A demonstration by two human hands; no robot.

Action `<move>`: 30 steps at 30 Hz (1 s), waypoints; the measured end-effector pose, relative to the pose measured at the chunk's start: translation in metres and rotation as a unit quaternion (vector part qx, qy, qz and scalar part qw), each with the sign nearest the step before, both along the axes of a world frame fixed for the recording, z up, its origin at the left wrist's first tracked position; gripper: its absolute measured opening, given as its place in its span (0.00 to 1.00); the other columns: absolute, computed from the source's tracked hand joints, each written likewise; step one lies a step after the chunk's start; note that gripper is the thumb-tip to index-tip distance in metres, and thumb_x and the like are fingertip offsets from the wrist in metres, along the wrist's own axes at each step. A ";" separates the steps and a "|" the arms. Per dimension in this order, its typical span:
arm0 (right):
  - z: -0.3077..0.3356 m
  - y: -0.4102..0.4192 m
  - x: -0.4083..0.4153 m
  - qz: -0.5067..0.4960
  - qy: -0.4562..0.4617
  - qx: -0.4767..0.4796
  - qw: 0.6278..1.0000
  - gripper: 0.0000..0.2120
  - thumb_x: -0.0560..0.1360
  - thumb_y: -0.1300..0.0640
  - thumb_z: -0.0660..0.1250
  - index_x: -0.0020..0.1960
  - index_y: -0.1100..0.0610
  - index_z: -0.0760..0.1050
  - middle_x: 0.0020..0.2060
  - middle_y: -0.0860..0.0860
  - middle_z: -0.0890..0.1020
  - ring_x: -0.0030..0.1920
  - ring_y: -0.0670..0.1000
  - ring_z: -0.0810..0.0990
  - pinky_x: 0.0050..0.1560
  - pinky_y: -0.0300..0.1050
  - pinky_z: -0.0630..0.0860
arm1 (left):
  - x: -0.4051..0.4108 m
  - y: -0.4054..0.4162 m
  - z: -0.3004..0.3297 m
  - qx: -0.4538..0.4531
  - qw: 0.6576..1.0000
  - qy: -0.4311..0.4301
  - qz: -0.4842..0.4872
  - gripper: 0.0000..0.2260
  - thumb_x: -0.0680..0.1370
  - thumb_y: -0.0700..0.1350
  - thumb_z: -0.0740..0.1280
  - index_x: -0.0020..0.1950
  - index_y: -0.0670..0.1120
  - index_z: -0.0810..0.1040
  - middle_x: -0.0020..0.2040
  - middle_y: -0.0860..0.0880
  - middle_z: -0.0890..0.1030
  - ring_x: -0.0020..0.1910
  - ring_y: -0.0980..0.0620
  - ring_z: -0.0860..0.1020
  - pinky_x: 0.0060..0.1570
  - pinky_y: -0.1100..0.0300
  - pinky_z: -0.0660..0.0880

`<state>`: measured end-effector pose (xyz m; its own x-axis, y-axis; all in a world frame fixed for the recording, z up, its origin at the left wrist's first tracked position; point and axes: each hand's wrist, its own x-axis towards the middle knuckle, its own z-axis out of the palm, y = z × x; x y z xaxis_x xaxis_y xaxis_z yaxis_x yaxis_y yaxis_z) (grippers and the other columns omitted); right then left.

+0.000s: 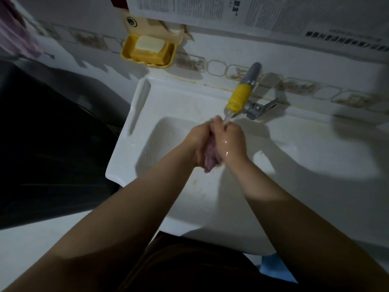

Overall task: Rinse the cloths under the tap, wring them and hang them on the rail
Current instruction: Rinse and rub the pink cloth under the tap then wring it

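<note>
pink cloth [209, 158] is bunched between both hands over the white sink [130, 148], left hand [199, 142] and right hand [230, 141] clenched around it; at 1 o'clock beyond, water runs from the yellow-wrapped tap [240, 98].

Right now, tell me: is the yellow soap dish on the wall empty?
No. The yellow soap dish holds a pale bar of soap, up left of the tap.
</note>
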<state>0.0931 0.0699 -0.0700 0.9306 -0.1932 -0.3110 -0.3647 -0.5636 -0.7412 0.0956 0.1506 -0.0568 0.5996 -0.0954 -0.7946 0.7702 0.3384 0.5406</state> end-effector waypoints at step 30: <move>-0.027 -0.073 0.004 0.026 0.135 0.272 0.952 0.15 0.59 0.53 0.69 0.44 0.57 0.83 0.46 0.59 0.84 0.48 0.56 0.82 0.54 0.51 0.75 | 0.033 0.076 0.002 0.112 0.987 -0.113 0.000 0.07 0.77 0.40 0.66 0.51 0.37 0.78 0.46 0.38 0.81 0.45 0.43 0.80 0.47 0.53 0.79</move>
